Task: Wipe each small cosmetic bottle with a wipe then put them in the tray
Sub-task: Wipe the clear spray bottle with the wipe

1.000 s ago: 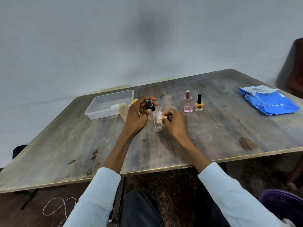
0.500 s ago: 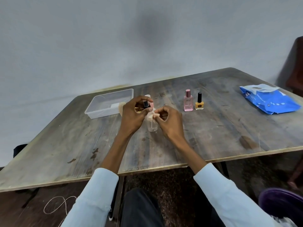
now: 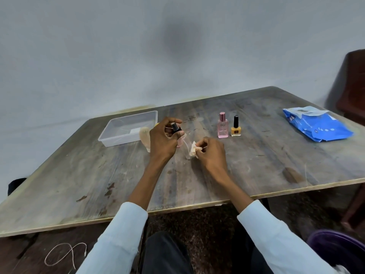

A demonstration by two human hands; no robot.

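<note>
Left hand holds clear bottle; right hand pinches wipe.

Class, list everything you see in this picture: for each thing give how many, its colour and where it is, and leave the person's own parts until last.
table: one, worn grey-brown wood, fills the middle.
tray: one, clear plastic, far left on the table.
clear bottle: one, transparent with a black cap, tilted, held between the hands.
wipe: one, whitish, crumpled, against the clear bottle.
pink bottle: one, pink, upright, right of the hands.
yellow bottle: one, yellow with a black cap, just right of the pink one.
wipes pack: one, blue, far right on the table.
string: one, white, on the floor at lower left.
left hand: grips the bottle by its capped end.
right hand: pinches the wipe.
</note>
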